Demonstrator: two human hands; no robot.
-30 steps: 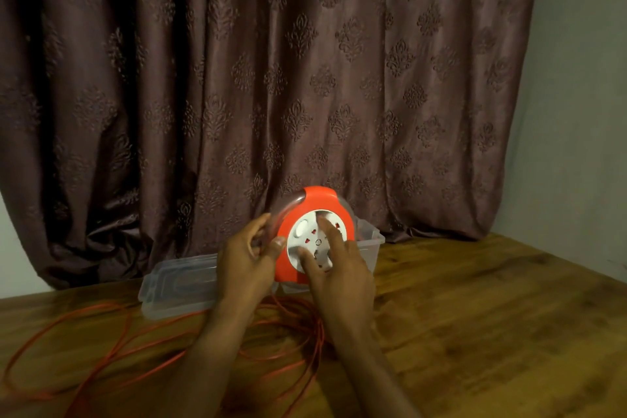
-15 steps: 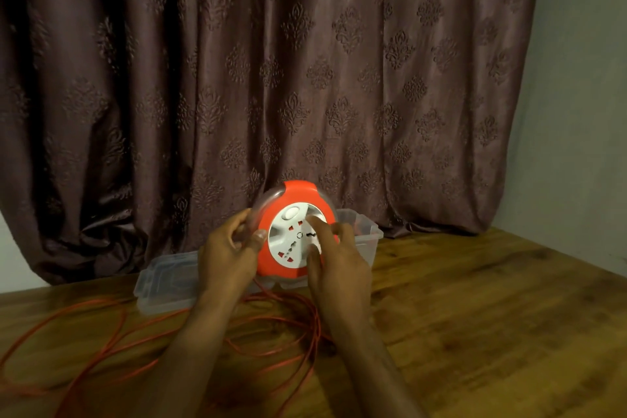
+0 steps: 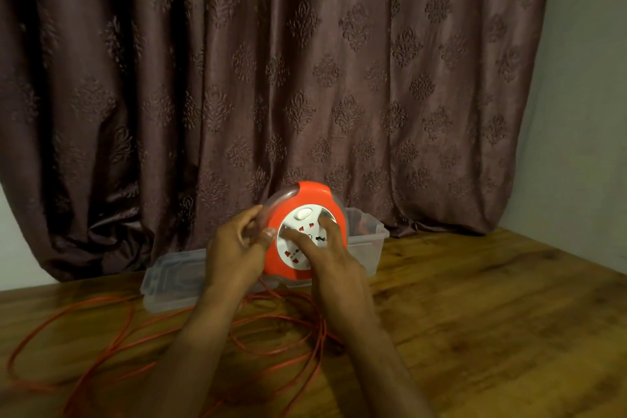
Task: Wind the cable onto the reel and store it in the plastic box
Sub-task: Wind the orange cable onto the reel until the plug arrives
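Note:
An orange cable reel [image 3: 307, 195] with a white socket face and a clear rim is held upright above the wooden table. My left hand [image 3: 235, 246] grips the reel's clear left rim, thumb on the orange front. My right hand [image 3: 330, 258] lies on the white socket face with its fingers spread over it. Loose orange cable [image 3: 112, 326] lies in loops on the table below and to the left of the reel. A clear plastic box [image 3: 369, 241] stands right behind the reel, its interior mostly hidden by the reel and my hands.
A clear lid [image 3: 169, 276] lies flat on the table left of the box. A dark patterned curtain [image 3: 305, 78] hangs close behind. The wooden table [image 3: 492, 316] stretches to the right toward a grey wall [image 3: 590, 112].
My right hand's fingers have shifted round on the white socket face, which has turned. The cable loops on the table have shifted slightly. The left hand keeps its grip on the rim.

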